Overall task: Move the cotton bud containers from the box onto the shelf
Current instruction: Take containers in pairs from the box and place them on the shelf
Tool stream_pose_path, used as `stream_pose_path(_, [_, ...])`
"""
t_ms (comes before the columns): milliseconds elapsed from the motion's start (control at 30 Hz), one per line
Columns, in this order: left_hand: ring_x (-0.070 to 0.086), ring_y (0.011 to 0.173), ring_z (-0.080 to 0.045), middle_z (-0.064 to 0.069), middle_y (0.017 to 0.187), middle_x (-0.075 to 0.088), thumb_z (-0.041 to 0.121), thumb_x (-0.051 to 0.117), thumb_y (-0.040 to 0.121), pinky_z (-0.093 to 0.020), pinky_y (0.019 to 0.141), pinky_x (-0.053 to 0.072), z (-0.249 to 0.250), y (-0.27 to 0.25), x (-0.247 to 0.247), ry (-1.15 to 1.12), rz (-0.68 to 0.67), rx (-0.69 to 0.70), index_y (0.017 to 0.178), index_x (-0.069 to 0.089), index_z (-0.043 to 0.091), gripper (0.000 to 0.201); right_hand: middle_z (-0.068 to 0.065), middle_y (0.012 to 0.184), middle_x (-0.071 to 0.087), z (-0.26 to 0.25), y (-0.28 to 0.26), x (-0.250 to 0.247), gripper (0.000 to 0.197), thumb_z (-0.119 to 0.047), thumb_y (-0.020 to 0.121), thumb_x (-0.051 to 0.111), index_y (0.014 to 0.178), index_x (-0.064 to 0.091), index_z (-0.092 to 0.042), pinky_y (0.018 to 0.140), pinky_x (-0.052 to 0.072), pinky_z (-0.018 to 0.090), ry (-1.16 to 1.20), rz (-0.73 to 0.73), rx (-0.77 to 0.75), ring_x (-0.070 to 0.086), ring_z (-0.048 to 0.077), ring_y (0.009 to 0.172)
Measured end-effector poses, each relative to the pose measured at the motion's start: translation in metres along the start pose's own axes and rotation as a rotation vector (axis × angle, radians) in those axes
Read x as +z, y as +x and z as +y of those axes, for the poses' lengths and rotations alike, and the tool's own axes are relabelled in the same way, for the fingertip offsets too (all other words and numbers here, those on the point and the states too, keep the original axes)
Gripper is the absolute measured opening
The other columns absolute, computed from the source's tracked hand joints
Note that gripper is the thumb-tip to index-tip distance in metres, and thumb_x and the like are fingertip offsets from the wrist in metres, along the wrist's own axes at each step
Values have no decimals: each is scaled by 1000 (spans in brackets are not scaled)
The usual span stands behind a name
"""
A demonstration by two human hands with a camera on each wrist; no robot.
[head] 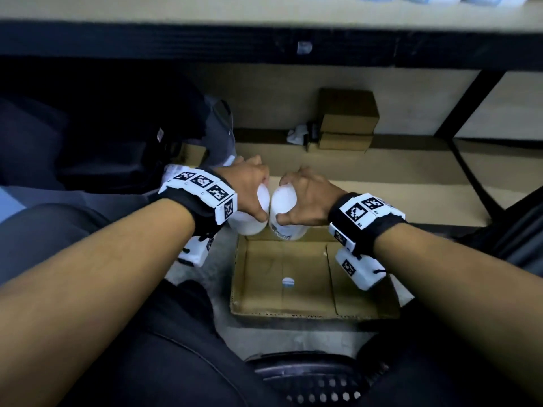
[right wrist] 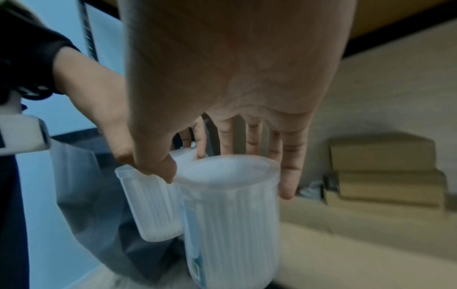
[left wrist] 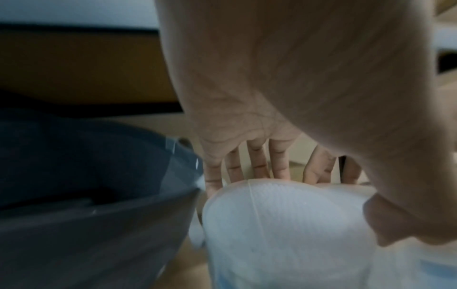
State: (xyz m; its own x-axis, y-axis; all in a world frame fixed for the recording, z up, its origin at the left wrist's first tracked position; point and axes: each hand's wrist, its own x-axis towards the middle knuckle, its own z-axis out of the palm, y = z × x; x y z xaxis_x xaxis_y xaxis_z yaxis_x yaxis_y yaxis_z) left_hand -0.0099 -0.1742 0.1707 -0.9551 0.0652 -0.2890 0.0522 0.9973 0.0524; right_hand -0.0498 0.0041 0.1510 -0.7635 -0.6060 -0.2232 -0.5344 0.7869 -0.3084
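- Cardboard makes the open box (head: 308,292) on the floor, and I place everything else by this box.
- Above the far edge of the box, the left hand (head: 249,186) holds one white cotton bud container (head: 248,221) from the top; its fingers go over the far side of the lid and the thumb presses the near side.
- Beside it, also over the far edge of the box, the right hand (head: 308,198) grips a second cotton bud container (head: 286,218) in the same way, fingers curled round the lid (right wrist: 222,172) and thumb on the near side.
- Both containers hang close side by side, almost touching; whether they touch I cannot tell.
- In the right wrist view the second container is translucent, with thin sticks standing inside and a pale blue label (right wrist: 196,260) on its side.
- On the bottom of the box lies one small round white and blue thing (head: 288,282), too small to name.
- Beyond the box is the lower shelf board (head: 411,177) with a stack of small brown cartons (head: 346,121) at its back.
- Left of the box stands a dark grey bin (left wrist: 86,195) lined with a plastic bag.
- High above the box runs the dark front edge of the upper shelf (head: 264,45).
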Motion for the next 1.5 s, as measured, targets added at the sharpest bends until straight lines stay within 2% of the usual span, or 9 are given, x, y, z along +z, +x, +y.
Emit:
stream_pose_path(167, [40, 98, -19, 6, 106, 40, 57, 78, 51, -43, 84, 50, -2, -19, -49, -16, 52, 12, 104, 47, 28, 69, 5, 120, 43, -17, -10, -45, 73, -61, 62, 70, 126, 50, -32, 91, 48, 40, -78, 45, -68, 45, 26, 116])
stream_pose_path(267, [43, 100, -19, 6, 107, 44, 58, 77, 51, -42, 86, 50, -4, -34, -80, -3, 128, 23, 107, 49, 26, 70, 3, 123, 39, -28, -14, -73, 81, -66, 59, 65, 131, 47, -33, 91, 50, 45, -101, 88, -81, 44, 27, 115])
stream_pose_path(400, [52, 98, -17, 6, 107, 51, 57, 77, 52, -38, 87, 51, -7, -52, -120, -27, 248, 43, 111, 58, 24, 71, 0, 119, 50, -41, -13, -106, 84, -76, 51, 55, 125, 49, -38, 92, 49, 45, -126, 199, -129, 47, 29, 115])
stream_pose_path(600, [55, 98, -15, 6, 111, 58, 59, 72, 56, -34, 89, 49, -13, -84, -178, -13, 434, 80, 115, 62, 26, 69, 1, 109, 56, -66, -25, -170, 75, -75, 52, 58, 116, 58, -36, 80, 53, 37, -114, 337, -215, 57, 26, 97])
stream_pose_path(767, [57, 94, -14, 8, 107, 61, 67, 59, 51, -31, 83, 49, -17, -105, -221, 26, 559, 79, 113, 64, 30, 72, 1, 121, 52, -84, -45, -217, 78, -65, 61, 65, 131, 57, -31, 77, 43, 28, -115, 440, -253, 53, 18, 101])
stream_pose_path(933, [58, 99, -18, 8, 108, 62, 68, 59, 53, -38, 90, 50, -19, -112, -253, 41, 591, 37, 113, 66, 31, 70, 0, 126, 58, -98, -47, -247, 81, -66, 58, 62, 131, 60, -30, 83, 48, 29, -78, 524, -260, 56, 18, 109])
stream_pose_path(1100, [59, 98, -18, 10, 110, 59, 71, 62, 56, -38, 85, 52, -22, -110, -275, 27, 571, -22, 110, 65, 38, 63, -2, 135, 58, -106, -42, -270, 74, -60, 69, 66, 134, 58, -26, 82, 38, 26, -107, 536, -248, 53, 19, 119])
stream_pose_path(1400, [56, 96, -18, 10, 100, 56, 58, 69, 73, -33, 84, 46, -33, -93, -298, 35, 584, -55, 116, 67, 33, 51, -3, 119, 67, -112, -20, -294, 70, -60, 64, 62, 124, 65, -25, 81, 45, 25, -98, 586, -237, 56, 16, 100])
stream_pose_path(1500, [54, 95, -17, 9, 99, 57, 52, 69, 78, -30, 82, 42, -39, -87, -303, 16, 581, -53, 119, 67, 31, 46, -2, 120, 68, -114, -13, -296, 68, -59, 67, 61, 124, 66, -23, 87, 49, 26, -80, 572, -241, 60, 18, 105])
